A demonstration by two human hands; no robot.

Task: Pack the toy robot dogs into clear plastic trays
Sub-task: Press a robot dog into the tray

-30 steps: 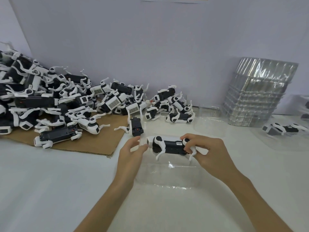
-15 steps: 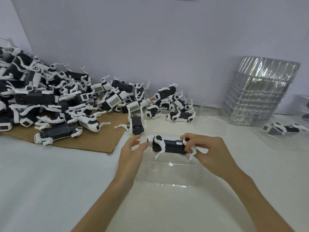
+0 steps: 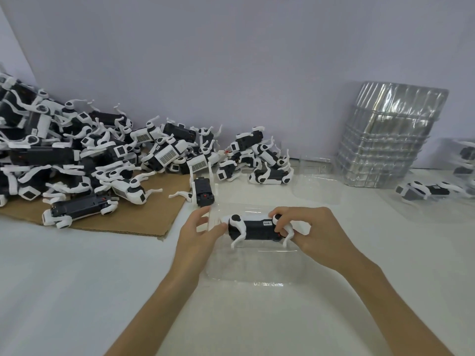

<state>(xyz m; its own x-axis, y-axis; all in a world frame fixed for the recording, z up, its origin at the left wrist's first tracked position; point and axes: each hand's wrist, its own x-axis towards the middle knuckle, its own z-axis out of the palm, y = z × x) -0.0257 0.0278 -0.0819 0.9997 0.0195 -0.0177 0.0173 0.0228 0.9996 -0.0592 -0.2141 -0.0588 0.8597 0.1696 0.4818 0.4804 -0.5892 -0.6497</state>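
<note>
Here the right hand's (image 3: 316, 235) grip wraps a toy robot dog's (image 3: 254, 227) right end, the left hand (image 3: 195, 235) pinching its left end, over a clear tray (image 3: 257, 268).

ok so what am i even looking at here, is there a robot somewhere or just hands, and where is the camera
There is no machine here. These are a person's two bare hands, filmed by one wide-angle camera worn on the head, which looks forward and down. The right hand grips one end of a black-and-white toy robot dog. The left hand touches the other end with its fingertips; whether it truly grips is unclear. The dog is just over a clear plastic tray on the white table. To the left, a big pile of dogs lies partly on a sheet of cardboard. At the back right stands a stack of empty trays, and near it another dog seems to lie in a clear tray.
</note>
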